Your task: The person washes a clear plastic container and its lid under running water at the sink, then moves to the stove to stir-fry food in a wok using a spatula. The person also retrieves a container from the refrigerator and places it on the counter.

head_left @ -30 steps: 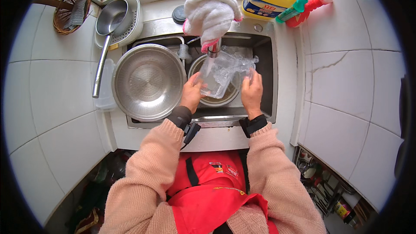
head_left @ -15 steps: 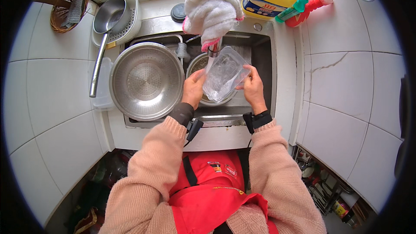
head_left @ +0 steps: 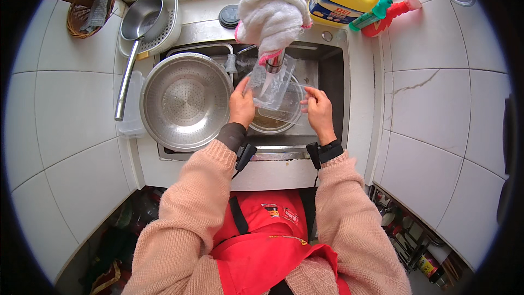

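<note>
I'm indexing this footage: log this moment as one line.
left hand: holds clear rectangular plastic container; right hand: at thin clear plastic piece, grip unclear; silver metal tap: running onto container; left side: round silver metal colander

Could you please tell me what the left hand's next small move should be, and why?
I would probably have the left hand tilt the clear plastic container slightly over the round bowl: the water stream from the tap falls on the container, that hand grips its edge, and the bowl sits below, so runoff would likely drain there.
</note>
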The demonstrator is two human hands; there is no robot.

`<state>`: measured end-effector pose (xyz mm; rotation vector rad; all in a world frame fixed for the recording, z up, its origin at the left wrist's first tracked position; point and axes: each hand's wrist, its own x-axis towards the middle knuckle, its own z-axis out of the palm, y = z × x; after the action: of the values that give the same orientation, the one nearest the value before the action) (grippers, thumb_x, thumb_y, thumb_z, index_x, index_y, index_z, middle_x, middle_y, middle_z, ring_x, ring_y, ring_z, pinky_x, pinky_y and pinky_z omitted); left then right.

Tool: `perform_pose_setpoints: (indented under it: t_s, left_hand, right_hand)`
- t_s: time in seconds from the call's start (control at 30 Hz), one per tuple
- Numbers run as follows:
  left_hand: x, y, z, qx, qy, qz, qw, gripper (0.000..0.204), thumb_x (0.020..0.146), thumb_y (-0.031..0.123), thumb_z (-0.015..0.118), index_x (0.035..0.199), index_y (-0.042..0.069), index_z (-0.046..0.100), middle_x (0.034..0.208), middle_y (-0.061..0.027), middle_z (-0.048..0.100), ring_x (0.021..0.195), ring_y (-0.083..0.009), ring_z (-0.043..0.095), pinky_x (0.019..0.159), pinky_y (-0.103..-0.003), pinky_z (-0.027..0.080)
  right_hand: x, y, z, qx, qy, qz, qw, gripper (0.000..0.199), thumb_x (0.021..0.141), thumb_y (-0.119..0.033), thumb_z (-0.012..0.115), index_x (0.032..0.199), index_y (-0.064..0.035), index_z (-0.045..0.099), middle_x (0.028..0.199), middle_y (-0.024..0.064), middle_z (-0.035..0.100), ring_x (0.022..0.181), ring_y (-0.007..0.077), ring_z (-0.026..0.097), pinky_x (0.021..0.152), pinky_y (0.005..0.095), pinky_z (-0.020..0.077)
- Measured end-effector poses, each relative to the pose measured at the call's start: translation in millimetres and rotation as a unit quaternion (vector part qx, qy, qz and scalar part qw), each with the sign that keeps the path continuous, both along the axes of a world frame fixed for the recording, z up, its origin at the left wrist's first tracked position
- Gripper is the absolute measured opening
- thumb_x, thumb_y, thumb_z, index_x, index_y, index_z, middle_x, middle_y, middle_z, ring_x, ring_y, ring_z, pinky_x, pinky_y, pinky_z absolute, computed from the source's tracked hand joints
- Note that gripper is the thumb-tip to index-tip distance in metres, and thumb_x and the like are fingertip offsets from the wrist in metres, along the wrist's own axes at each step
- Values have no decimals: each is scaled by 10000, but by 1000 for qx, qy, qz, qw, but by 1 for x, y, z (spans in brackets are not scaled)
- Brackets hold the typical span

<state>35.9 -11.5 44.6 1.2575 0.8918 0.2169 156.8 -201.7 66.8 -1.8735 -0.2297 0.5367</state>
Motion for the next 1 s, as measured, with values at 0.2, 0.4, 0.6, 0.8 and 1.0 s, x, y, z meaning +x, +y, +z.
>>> perform_pose_setpoints:
  t_s: [0.2,0.4,0.6,0.8,1.0]
  left_hand:
    - [-3,-13,28,476,27,-28,878,481,944,20,530,1418,63,456,1252,-191,486,1143,-388,523,938,-445,464]
    - [-7,-17,37,507,15,-27,862,411,951,32,527,1361,51,503,1226,-191,525,1120,-385,547,926,-449,471]
    - [-13,-15,13,325,89,38,941,352,980,90,506,1326,30,531,1181,-229,574,1085,-401,577,923,-437,473]
    - [-17,-29,-1,101,89,88,987,361,1017,155,475,1351,24,514,1186,-202,591,1056,-314,593,865,-390,492]
    - [-29,-23,-11,118,36,113,986,364,1017,145,474,1348,1,520,1231,-233,576,1142,-366,571,992,-418,438]
  right_hand:
    - [-11,10,-18,-37,-33,-5,999,282,934,-37,493,1153,29,658,1003,95,600,809,168,676,610,280,568]
    - [-30,30,11,-149,-200,4,968,202,843,-49,582,982,-11,724,862,126,645,726,248,648,695,338,515]
    - [-34,6,86,-105,-334,-24,936,405,838,80,562,1213,-54,635,878,96,544,693,237,591,580,342,493]
    - [-55,12,66,74,-137,-122,980,475,906,74,533,1375,21,478,943,51,472,818,135,613,642,260,608]
    - [-58,29,16,19,143,-32,989,443,892,-71,654,1289,30,485,878,72,624,767,179,676,634,308,592]
